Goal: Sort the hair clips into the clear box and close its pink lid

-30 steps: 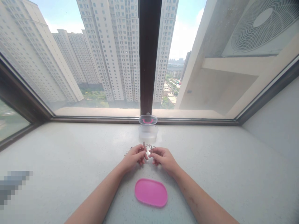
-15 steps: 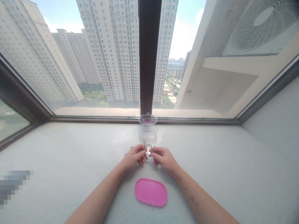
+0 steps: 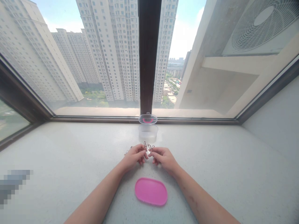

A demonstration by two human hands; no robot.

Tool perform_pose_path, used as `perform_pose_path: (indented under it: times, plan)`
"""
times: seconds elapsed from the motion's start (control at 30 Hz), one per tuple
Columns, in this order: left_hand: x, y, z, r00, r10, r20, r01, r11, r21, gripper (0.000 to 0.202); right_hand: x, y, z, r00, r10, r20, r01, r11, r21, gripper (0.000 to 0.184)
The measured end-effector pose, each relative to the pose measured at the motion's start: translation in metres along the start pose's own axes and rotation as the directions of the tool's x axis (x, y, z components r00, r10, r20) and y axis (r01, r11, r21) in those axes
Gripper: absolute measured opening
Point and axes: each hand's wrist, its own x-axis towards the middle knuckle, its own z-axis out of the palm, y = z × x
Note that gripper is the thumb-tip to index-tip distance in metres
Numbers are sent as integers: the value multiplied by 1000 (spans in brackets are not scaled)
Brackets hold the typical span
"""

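Note:
Thin brown looped cord [image 3: 145,145] rises in small loops between my two hands; its kind is too small to tell. My left hand [image 3: 137,155] pinches it from the left, thumb against fingers. From the right, my right hand [image 3: 163,156] pinches the loops on its own side, fingertips close to the left ones. More thin strands show just behind the left hand, mostly hidden by it. Past the fingers stands a clear plastic box [image 3: 148,133] with its lid [image 3: 148,119] raised and a pink handle on it. Nearer to me, a pink oval tray [image 3: 151,192] lies flat between my forearms.
The pale speckled sill [image 3: 70,149] spreads around my arms. Dark window frames [image 3: 149,62] border its back and sides, with the centre post right behind the box. A white wall [image 3: 275,121] rises at the right. A blurred patch [image 3: 14,183] covers something at the left edge.
The brown loops between my fingertips have shifted slightly, the right-hand ones looking closer to the left ones. My hands, the box and the pink tray stay nearly in place.

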Motion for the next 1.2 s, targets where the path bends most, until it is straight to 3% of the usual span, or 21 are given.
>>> perform_pose_path:
  times: [0.4,0.77,1.2]
  plan:
    - [-1,-1,0,1000,-2,0,2,999,34,25,2,6,-1,1000,22,18,-22,999,34,33]
    - [0,-2,-1,1000,-3,-5,4,997,82,24,4,8,-1,994,-103,-43,104,995,5,28]
    - [0,-3,0,1000,-2,-12,3,997,72,25,2,6,-1,1000,-8,-5,8,999,53,30]
